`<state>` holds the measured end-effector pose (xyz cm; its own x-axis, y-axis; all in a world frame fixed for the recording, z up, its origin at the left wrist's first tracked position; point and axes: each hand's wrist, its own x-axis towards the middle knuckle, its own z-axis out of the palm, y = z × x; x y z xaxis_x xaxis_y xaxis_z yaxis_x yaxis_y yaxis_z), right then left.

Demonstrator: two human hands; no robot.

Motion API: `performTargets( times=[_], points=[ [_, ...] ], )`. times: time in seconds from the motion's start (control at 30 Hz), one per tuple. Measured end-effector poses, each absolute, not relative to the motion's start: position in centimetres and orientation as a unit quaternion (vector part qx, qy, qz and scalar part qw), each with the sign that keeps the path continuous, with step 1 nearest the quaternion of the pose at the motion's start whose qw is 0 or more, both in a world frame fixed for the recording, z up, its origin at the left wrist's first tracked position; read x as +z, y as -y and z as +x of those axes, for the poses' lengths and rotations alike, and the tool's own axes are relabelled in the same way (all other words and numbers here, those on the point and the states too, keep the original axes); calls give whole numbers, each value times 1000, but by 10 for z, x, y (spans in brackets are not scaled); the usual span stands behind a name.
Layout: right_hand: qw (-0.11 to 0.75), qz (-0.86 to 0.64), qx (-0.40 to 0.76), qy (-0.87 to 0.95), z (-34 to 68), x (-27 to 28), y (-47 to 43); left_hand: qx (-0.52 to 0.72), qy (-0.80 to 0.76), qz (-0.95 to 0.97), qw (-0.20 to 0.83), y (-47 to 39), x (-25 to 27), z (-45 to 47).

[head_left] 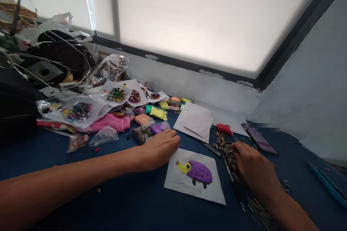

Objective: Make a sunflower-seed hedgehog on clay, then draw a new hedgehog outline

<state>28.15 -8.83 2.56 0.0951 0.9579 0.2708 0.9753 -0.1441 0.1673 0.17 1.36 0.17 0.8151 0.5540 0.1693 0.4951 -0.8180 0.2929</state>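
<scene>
A white paper sheet lies on the blue table, bearing a hedgehog shape in clay with a purple body, a yellow face and dark feet. By its upper left corner rests my left hand, fingers curled under; whatever they hold is hidden. To the right, my right hand reaches into a pile of striped sunflower seeds, its thumb and forefinger closed together among them. A thin pen-like tool lies between the sheet and that hand.
Bags of coloured clay, a pink cloth and finished seed-covered pieces crowd the left back. Blank paper, a red lump and a phone lie behind the seeds. A blue object is far right.
</scene>
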Motion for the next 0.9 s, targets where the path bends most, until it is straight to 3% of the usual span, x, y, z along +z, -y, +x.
performTargets(
  times=[0.9],
  points=[
    [149, -615, -265, 728, 273, 12, 90, 132, -280, 944, 116, -22, -5, 5]
  ],
)
